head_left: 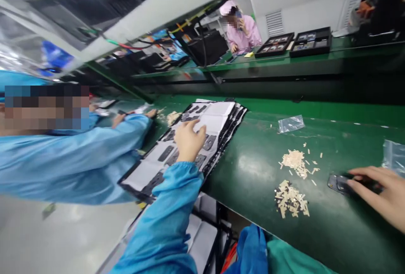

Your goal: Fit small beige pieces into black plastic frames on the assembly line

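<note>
My left hand (190,139), in a blue sleeve, hovers over or touches a stack of black-edged trays (142,175) lined with white sheet. Its fingers are spread. Dark flat parts (166,153) lie in rows on the top tray. At the right, my right hand (379,192) pinches a small dark part (338,182) at the green bench top (253,168). Left of that part are a pile of small beige pieces (294,160) and, nearer me, a pile of pale and dark strips (290,200).
A co-worker in a blue sleeve (95,156) reaches onto the bench at left. Clear plastic bags (291,124) lie on the bench. Beyond the raised shelf sits a person in pink (245,33), beside black trays (311,42). More trays (202,236) stand below the bench edge.
</note>
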The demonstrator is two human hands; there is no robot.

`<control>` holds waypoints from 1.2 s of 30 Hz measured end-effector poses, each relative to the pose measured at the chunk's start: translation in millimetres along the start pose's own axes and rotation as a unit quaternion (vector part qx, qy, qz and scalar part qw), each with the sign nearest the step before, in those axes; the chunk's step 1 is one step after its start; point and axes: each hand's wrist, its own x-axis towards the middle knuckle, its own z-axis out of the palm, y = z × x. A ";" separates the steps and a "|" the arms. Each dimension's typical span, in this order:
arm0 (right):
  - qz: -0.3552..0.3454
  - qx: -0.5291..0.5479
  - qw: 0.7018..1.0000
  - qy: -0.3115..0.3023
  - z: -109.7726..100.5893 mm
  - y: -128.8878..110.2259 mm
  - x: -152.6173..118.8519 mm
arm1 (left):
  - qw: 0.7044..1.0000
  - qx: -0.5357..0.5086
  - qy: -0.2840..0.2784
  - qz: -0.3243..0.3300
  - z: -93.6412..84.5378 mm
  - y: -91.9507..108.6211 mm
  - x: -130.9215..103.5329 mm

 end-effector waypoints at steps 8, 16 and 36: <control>-0.130 -0.083 0.985 -0.082 24.9 -58.8 1.6 | 0.861 -0.157 -0.336 0.349 95.0 158.4 -98.9; -0.096 -0.198 0.975 -0.023 44.0 -79.4 44.2 | 0.823 -0.183 -0.375 0.386 90.1 143.6 -84.2; -0.105 0.012 0.973 -0.204 31.5 -100.6 22.4 | 0.816 -0.315 -0.343 0.343 100.9 150.0 -115.2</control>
